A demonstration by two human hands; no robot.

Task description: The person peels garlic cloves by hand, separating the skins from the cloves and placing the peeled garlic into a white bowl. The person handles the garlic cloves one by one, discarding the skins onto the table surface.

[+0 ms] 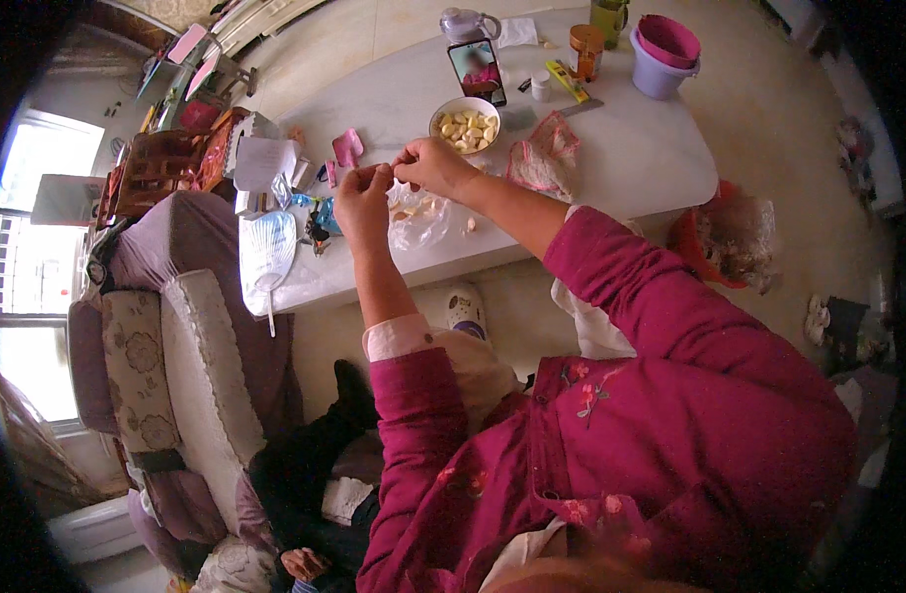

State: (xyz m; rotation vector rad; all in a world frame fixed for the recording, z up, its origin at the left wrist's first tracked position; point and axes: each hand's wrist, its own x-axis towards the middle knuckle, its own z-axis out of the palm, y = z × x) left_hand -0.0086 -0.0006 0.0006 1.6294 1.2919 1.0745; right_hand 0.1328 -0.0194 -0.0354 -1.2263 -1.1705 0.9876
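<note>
White bowl [463, 102]: one, round, heaped with smooth, pale cloves [467, 128], too overlapped to count, just beyond the hands.
Left hand [363, 201]: thumb and finger pressed together.
Right hand [435, 166]: pinching close beside the left; what lies between, I cannot tell.
Clear bag [420, 227]: one, thin, crinkled.
Cloth [546, 158]: one, crumpled.
Buckets [658, 79]: two, nested.

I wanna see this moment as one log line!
left hand: pinching; right hand: pinching; anything held: can't tell; nearby: white bowl, plastic bag
</note>
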